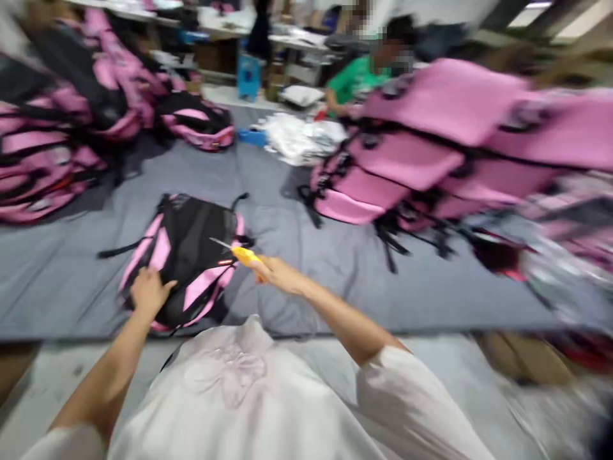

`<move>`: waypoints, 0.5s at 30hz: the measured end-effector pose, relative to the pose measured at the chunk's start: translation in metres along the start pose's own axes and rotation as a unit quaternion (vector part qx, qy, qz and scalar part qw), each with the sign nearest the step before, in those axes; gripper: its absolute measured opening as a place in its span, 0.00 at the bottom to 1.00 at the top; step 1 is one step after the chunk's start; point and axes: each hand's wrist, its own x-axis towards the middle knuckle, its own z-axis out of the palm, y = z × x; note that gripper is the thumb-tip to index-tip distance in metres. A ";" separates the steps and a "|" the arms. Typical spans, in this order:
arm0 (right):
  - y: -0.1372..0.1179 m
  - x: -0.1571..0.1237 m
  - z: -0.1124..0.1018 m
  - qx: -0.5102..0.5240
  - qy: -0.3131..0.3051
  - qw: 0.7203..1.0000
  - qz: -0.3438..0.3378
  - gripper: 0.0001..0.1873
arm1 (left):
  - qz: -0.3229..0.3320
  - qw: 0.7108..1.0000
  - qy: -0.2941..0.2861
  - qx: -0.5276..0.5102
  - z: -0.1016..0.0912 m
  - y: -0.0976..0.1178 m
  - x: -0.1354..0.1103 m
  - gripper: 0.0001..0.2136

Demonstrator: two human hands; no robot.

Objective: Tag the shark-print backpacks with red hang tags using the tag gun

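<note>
Facing cluttered tables (pixel 304 39), grey cloth (pixel 272 198) bears pink-and-black backpacks (pixel 196 223).

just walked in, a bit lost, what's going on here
A person's left hand rests on a pink and black backpack lying on a grey-covered table. The right hand holds a yellow-handled tool, its thin tip pointing over the bag. More pink bags lie to both sides; someone in green is beyond.

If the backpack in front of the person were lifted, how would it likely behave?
The backpack would probably sag, since it lies low and flattened on the grey cover. It seems unlikely to roll, resting on a broad face. Its black strap would likely dangle, as it trails loosely to the left.
</note>
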 end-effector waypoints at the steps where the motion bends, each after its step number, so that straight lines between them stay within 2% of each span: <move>1: 0.009 -0.001 0.002 0.001 0.002 1.000 0.015 0.28 | -0.018 1.000 -0.010 -0.006 0.001 0.002 0.005 0.31; 3: 0.020 0.012 0.002 0.001 -0.011 0.999 0.031 0.28 | -0.032 0.998 0.001 -0.045 0.008 -0.003 0.010 0.29; 5: 0.019 0.035 0.003 -0.036 -0.009 0.998 0.042 0.26 | -0.053 0.990 0.028 -0.125 0.015 -0.014 0.009 0.26; 7: 0.009 0.061 0.004 -0.114 -0.001 0.992 0.055 0.25 | -0.076 0.959 0.062 -0.266 0.019 -0.026 0.003 0.23; 8: 0.004 0.075 0.004 -0.156 0.002 0.985 0.071 0.25 | -0.091 0.926 0.069 -0.360 0.019 -0.032 -0.001 0.21; 9: -0.002 0.088 0.004 -0.193 0.012 0.977 0.091 0.26 | -0.110 0.877 0.063 -0.463 0.019 -0.038 -0.003 0.20; 10: -0.008 0.101 0.003 -0.228 0.028 0.966 0.117 0.27 | -0.132 0.814 0.041 -0.564 0.018 -0.044 -0.005 0.20; 12: -0.018 0.126 0.007 -0.299 0.052 0.939 0.160 0.29 | -0.187 0.671 -0.025 -0.717 0.017 -0.054 -0.006 0.19; 13: -0.022 0.136 0.011 -0.330 0.046 0.929 0.163 0.30 | -0.219 0.607 -0.055 -0.762 0.017 -0.058 -0.004 0.18; 14: -0.026 0.144 0.016 -0.355 0.021 0.922 0.150 0.29 | -0.250 0.556 -0.078 -0.789 0.018 -0.061 -0.002 0.17; 15: -0.029 0.149 0.022 -0.372 -0.021 0.920 0.127 0.27 | -0.277 0.520 -0.096 -0.802 0.020 -0.063 0.001 0.16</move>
